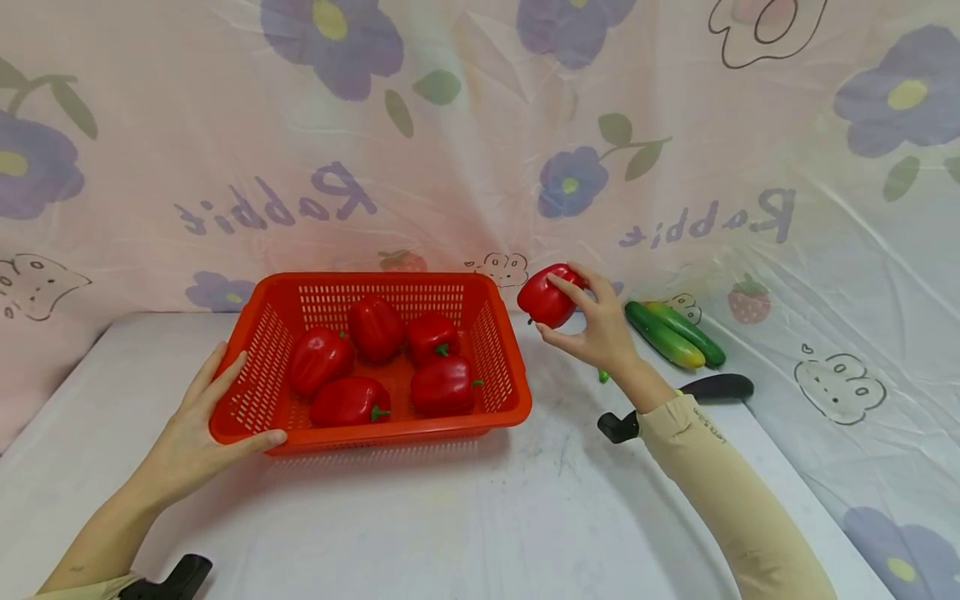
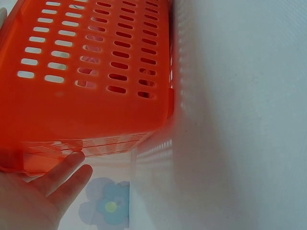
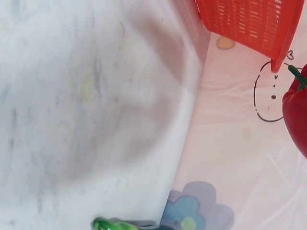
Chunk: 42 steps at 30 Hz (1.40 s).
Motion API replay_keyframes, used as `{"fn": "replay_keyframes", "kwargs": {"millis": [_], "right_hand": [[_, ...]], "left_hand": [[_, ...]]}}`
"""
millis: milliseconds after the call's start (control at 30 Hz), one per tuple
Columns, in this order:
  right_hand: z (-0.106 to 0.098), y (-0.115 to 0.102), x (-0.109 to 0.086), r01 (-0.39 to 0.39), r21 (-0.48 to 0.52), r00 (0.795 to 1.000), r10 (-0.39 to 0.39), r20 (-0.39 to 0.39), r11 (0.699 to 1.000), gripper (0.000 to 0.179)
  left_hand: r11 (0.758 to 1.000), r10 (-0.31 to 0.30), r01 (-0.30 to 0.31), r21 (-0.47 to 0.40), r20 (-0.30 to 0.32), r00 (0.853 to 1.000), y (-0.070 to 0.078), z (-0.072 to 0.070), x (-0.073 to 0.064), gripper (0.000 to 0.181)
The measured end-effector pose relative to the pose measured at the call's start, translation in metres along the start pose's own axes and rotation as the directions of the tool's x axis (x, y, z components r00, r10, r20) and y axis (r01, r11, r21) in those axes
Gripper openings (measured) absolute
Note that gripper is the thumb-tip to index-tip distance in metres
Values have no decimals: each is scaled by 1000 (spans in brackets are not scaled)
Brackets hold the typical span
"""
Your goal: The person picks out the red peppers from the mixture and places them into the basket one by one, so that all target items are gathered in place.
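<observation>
My right hand point(image 1: 603, 325) pinches a red bell pepper point(image 1: 546, 298) between thumb and fingers, above the table beyond the basket's right end. In the right wrist view that pepper point(image 3: 297, 110) shows only in part, green stem up. The orange-red plastic basket point(image 1: 375, 435) has slotted walls and holds several red bell peppers, one of them point(image 1: 321, 360) near its left wall. With my left hand point(image 1: 198, 433) I hold the basket's near left corner, thumb along the front rim and fingers at the left rim. The left wrist view shows two fingers point(image 2: 72, 184) fairly straight beside the basket wall.
Two cucumbers point(image 1: 667, 335) lie at the table's right side. A small green item point(image 1: 603, 377), mostly hidden, lies beneath my right wrist. A black handle-like object point(image 1: 716, 387) sits near the right edge. A printed cloth point(image 1: 465, 150) hangs behind the white table point(image 1: 420, 525).
</observation>
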State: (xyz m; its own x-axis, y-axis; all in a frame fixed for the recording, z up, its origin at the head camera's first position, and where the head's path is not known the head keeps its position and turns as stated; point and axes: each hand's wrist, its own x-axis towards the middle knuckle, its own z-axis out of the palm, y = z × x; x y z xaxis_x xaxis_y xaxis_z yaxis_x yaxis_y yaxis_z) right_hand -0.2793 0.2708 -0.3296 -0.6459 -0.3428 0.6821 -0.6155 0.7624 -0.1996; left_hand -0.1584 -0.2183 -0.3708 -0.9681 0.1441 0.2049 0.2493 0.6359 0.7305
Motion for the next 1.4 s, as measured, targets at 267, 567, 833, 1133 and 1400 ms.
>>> {"fn": "replay_keyframes", "kwargs": {"millis": [267, 567, 833, 1133, 1400], "right_hand": [[3, -7, 1, 28, 19, 1000, -28, -3, 999, 68], [7, -14, 5, 77, 55, 997, -77, -13, 996, 67], [11, -22, 6, 101, 73, 995, -100, -9, 992, 71], [18, -30, 9, 127, 133, 992, -125, -26, 983, 69], [24, -38, 11, 134, 133, 990, -129, -49, 982, 68]], "left_hand": [[1000, -2, 2, 0, -1, 1000, 1, 0, 1, 108], [1000, -3, 3, 0, -4, 1000, 0, 1, 1, 107], [1000, 3, -3, -13, -9, 1000, -1, 1, 0, 108], [1000, -10, 10, -3, 6, 1000, -2, 1, 1, 108], [1000, -1, 1, -15, 3, 1000, -1, 0, 0, 107]]}}
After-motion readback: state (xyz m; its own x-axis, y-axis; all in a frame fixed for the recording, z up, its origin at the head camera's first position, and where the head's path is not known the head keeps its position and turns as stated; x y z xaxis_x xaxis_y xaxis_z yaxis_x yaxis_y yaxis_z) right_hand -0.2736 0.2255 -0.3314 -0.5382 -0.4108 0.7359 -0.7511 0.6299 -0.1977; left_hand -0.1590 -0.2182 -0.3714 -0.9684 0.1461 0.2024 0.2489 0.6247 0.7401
